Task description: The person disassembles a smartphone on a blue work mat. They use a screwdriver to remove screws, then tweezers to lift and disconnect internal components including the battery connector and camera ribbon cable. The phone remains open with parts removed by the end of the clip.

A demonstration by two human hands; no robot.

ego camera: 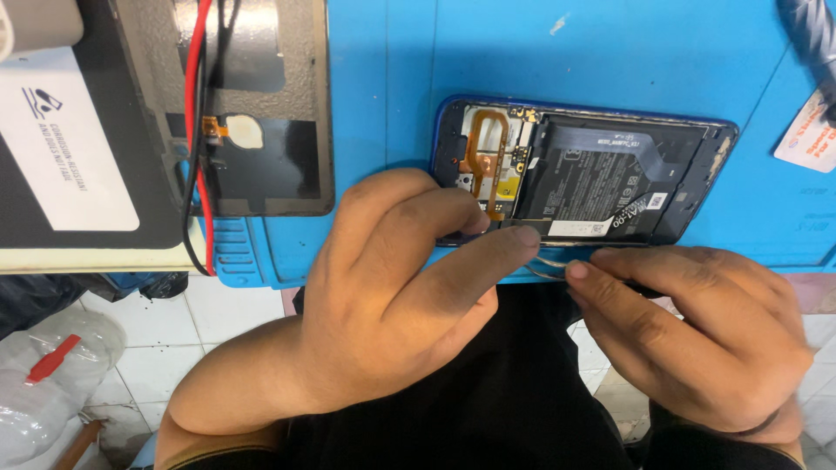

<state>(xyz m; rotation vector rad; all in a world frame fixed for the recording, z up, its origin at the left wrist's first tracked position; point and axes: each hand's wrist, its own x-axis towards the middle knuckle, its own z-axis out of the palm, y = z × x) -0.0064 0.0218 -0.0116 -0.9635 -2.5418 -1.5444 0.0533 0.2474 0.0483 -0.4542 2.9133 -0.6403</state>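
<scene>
Blue-framed opened phone (583,170) lies at upper centre on a blue mat (383,87), its near edge pinned under the left hand's (392,305) closed fingers, while the right hand (697,339) pinches a thin strip (550,261) just below it.

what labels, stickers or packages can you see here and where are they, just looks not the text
White label: top left, on a black slab, rectangular with a small dark logo.
Battery sticker: inside the opened phone at centre, black with small white patches.
Card: right edge on the blue mat, white with red print, cut off.
Plastic bag: bottom left on the floor, clear, with a red piece inside.
</scene>
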